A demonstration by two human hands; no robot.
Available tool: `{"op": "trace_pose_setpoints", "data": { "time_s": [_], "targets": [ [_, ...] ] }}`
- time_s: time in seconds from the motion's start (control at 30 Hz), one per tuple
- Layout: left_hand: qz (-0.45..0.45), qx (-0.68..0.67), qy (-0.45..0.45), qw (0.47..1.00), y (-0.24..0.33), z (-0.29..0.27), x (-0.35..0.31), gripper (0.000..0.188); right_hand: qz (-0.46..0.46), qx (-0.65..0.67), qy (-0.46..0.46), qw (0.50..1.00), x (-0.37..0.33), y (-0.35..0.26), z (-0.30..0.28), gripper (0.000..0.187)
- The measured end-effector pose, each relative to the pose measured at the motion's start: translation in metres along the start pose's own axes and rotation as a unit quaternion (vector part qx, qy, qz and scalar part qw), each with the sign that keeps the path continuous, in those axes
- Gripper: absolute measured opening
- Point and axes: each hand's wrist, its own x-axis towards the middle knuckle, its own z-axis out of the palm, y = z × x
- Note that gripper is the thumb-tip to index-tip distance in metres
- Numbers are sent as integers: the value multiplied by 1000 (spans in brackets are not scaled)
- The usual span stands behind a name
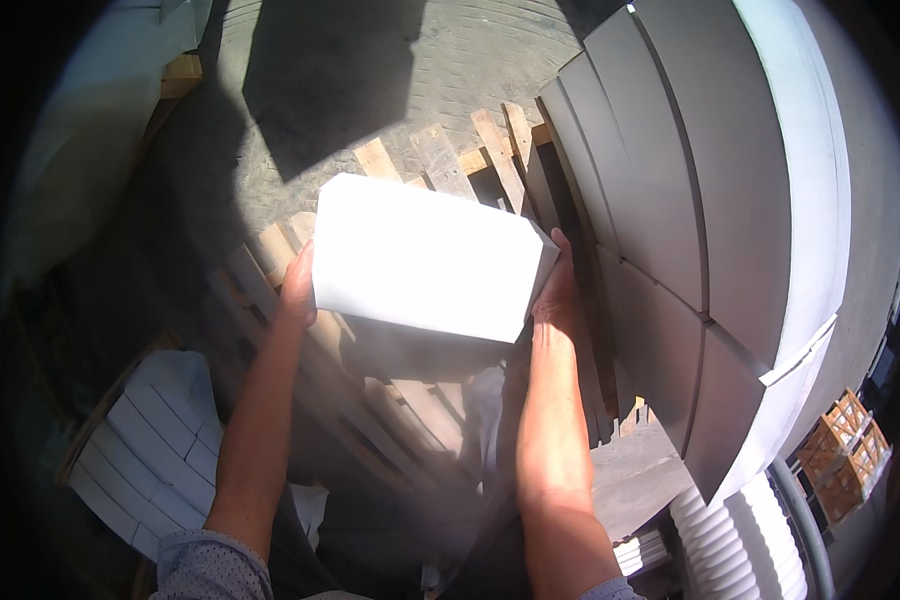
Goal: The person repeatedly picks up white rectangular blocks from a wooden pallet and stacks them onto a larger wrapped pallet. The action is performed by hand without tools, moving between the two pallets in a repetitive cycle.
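Between my hands I carry a white block (pixel 425 258) with cut corners, its top face glaring in the sunlight. My left hand (pixel 298 288) presses against its left end, fingers mostly hidden behind and below it. At the right end, my right hand (pixel 558 278) grips the side face, with fingertips showing at the upper corner. The block is held above a wooden pallet (pixel 440 160) with slats, slightly tilted down to the right. What the block is made of cannot be told.
A tall stack of large white blocks (pixel 660 180) stands close on the right. More white blocks (pixel 155 440) lie stacked at lower left. White corrugated pieces (pixel 735 540) and a wooden crate (pixel 845 450) are at lower right. A dark shadow (pixel 330 80) falls on the concrete floor (pixel 470 50).
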Motion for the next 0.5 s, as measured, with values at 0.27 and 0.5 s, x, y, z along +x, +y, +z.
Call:
{"op": "trace_pose_setpoints", "data": {
  "time_s": [0.27, 0.5],
  "targets": [
    [-111, -136, 261, 949, -50, -172, -213, 49, 5, -297, -161, 941, -108, 135, 98, 38],
    [-108, -228, 364, 897, -33, -251, -376, 48, 121, -225, -112, 960, -290, 188, 163, 43]
  ]
}}
